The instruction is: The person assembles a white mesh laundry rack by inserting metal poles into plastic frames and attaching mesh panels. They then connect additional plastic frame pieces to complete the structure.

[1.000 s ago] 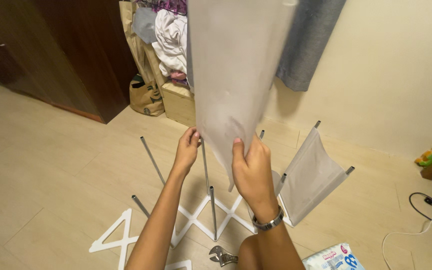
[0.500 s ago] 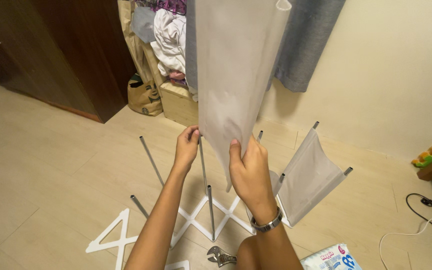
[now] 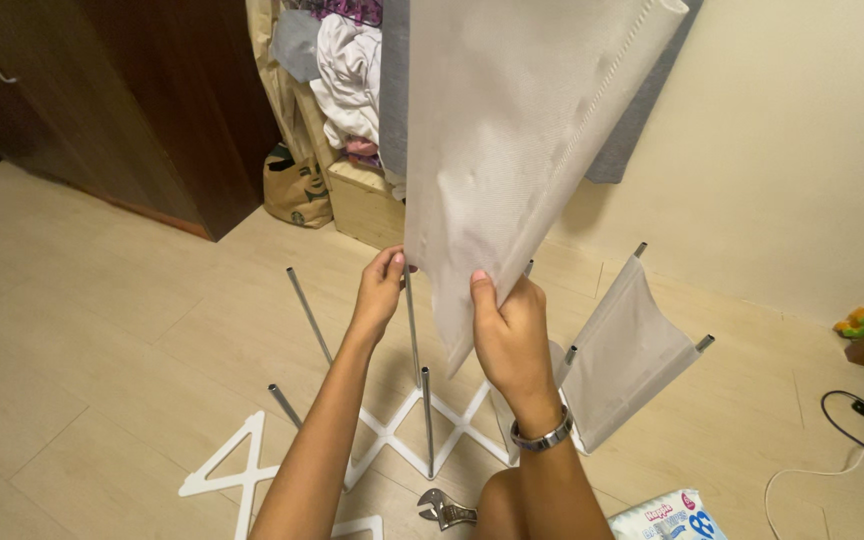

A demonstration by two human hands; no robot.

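Grey fabric panel (image 3: 522,150) hangs upright, lengthwise vertical, pinched by both hands (image 3: 452,310).

Straight ahead of both grips the way is blocked by the hanging grey fabric panel (image 3: 522,150), which the left grip (image 3: 384,290) pinches at its lower edge and the right grip (image 3: 508,330) clasps beside it. Between and just below the grips stand upright metal rods (image 3: 427,420), rising from a white lattice frame (image 3: 392,440) on the floor (image 3: 102,350) (a tight fence for any downward reach). Right of the right grip a second fabric panel (image 3: 622,350) stretches between two rods. Left of the left grip one slanted rod (image 3: 309,315) leans, with open floor beyond it up to the dark wardrobe (image 3: 122,100). Near the knee lies a wrench (image 3: 445,510).
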